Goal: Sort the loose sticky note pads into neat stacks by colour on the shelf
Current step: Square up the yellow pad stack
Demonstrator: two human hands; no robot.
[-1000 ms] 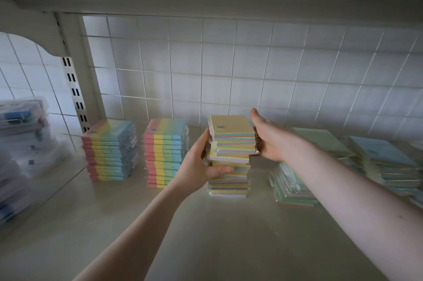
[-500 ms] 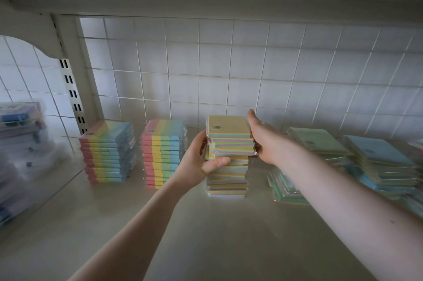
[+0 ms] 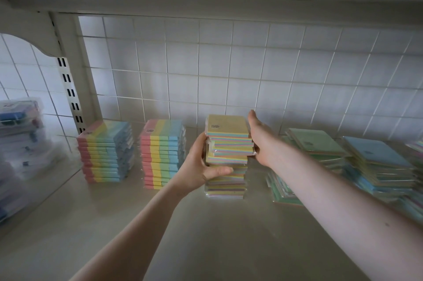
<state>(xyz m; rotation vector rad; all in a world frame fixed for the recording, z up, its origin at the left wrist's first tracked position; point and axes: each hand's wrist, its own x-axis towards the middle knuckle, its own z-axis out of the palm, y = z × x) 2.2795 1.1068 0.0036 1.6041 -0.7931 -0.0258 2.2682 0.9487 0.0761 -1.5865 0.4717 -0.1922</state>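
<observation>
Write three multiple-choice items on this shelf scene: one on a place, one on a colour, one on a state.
1. Where is the stack held by both hands?
A. Right of the two striped stacks
B. Left of them
C. In the clear bin

2. What colour is its top pad?
A. Pink
B. Yellow
C. Blue

3. How does that stack stand?
A. Perfectly squared
B. Fallen flat
C. Upright, pads offset

Answers: 1 A, the held stack stands right of the striped stacks. 2 B, the top pad is yellow. 3 C, the left hand and right hand flank uneven edges.
</observation>
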